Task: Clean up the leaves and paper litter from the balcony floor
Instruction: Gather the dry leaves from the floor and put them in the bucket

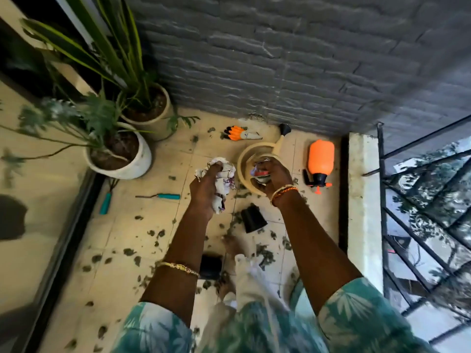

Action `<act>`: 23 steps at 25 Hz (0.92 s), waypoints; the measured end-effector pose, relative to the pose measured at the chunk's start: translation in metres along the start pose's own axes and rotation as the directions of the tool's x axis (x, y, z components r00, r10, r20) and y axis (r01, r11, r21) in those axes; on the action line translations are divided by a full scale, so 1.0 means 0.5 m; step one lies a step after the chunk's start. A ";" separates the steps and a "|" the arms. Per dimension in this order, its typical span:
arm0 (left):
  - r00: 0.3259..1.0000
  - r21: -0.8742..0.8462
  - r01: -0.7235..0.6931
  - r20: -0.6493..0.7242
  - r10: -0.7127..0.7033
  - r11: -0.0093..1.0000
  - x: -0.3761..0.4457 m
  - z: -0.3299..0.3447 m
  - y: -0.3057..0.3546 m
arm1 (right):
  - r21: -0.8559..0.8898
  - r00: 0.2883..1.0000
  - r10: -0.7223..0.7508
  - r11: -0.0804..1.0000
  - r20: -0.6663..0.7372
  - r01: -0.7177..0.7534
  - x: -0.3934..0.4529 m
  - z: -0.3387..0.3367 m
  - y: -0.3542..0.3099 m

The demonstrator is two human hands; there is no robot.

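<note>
Paper litter (224,180) bunched in my left hand (206,189) | right hand (274,174) grips a crumpled wrapper (260,171) above the beige watering can (242,159) | leaves (265,253) strewn on floor (122,233) | I'd keep both hands clenched, then gather leaves.

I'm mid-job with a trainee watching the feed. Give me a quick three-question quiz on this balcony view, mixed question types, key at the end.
1. True or false: the left hand grips crumpled paper.
2. Multiple choice: the orange sprayer lies (A) among the plant pots, (B) near the ledge on the right, (C) in the right hand.
3. Fill in: scattered across the floor tiles there are many green ___.

Key: 1 true. 2 B. 3 leaves.
</note>
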State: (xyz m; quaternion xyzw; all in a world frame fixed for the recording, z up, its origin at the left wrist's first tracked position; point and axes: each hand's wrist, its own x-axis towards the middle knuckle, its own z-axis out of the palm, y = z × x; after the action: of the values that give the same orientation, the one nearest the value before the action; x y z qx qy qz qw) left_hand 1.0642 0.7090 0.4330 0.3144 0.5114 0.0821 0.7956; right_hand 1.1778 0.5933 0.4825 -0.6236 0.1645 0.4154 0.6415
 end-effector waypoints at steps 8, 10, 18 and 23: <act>0.976 -0.124 0.021 -0.211 -0.047 0.992 -0.320 -0.100 -0.059 | -0.191 0.972 0.197 0.967 0.129 -0.171 -0.226 0.021 0.051; 0.983 -0.289 -0.023 -0.179 -0.031 0.957 -0.366 -0.152 -0.065 | -0.258 0.943 0.254 0.946 0.214 -0.196 -0.254 0.053 0.077; 0.849 -0.619 -0.420 -0.526 0.046 0.664 -0.581 -0.376 -0.177 | -0.746 0.674 0.590 0.660 0.444 -0.087 -0.422 0.254 0.269; 0.688 -0.656 -0.663 -0.724 -0.052 0.360 -0.710 -0.498 -0.331 | -0.860 0.513 0.702 0.482 0.493 0.167 -0.575 0.330 0.450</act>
State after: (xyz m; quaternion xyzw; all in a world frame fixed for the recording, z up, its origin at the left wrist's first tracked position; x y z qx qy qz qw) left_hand 0.6526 0.5215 0.5373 -0.1072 0.5467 0.5998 0.5744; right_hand 0.7883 0.6261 0.5704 -0.5387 -0.2566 0.7841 0.1707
